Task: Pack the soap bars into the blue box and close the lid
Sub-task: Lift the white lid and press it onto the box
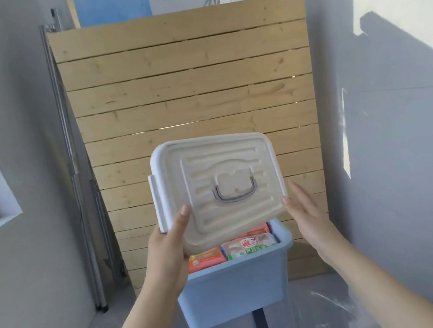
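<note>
Lid (221, 188) up and tilted between the hands, left hand (170, 249) gripping its corner, right hand (307, 215) open, fingertips at the edge; soap bars (249, 245) packed in the blue box (236, 291) just below. Best to level it, match corners, press evenly

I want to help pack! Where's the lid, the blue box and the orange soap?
lid (218, 183): head view, middle of its ribbed top, near the grey handle.
blue box (236, 291): head view, front wall.
orange soap (206, 259): head view, wrapper top, inside the box's left side.
</note>
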`<control>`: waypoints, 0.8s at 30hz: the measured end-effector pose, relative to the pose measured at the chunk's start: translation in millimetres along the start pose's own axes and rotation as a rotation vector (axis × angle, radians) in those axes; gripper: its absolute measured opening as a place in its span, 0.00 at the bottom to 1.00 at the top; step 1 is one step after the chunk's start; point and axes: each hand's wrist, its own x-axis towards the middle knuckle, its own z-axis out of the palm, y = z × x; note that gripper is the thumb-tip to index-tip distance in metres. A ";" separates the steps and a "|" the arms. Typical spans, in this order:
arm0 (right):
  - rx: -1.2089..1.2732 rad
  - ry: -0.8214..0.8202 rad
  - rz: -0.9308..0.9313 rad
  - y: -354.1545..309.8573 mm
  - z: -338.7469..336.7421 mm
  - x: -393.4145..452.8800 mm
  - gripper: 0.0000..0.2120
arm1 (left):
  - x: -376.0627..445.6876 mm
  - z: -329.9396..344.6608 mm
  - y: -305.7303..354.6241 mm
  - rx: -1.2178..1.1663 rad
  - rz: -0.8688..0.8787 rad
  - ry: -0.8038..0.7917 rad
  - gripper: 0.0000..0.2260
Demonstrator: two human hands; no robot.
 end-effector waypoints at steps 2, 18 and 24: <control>-0.071 -0.005 -0.006 4.0 8.9 13.5 0.27 | 2.9 -14.5 3.1 -0.053 -0.050 0.012 0.20; -0.348 0.123 0.163 41.7 41.5 38.1 0.25 | 39.5 -65.9 -47.5 0.769 -0.218 0.448 0.15; -0.489 0.043 0.213 55.7 40.7 41.6 0.14 | 48.3 -77.4 -53.3 0.864 -0.415 0.403 0.18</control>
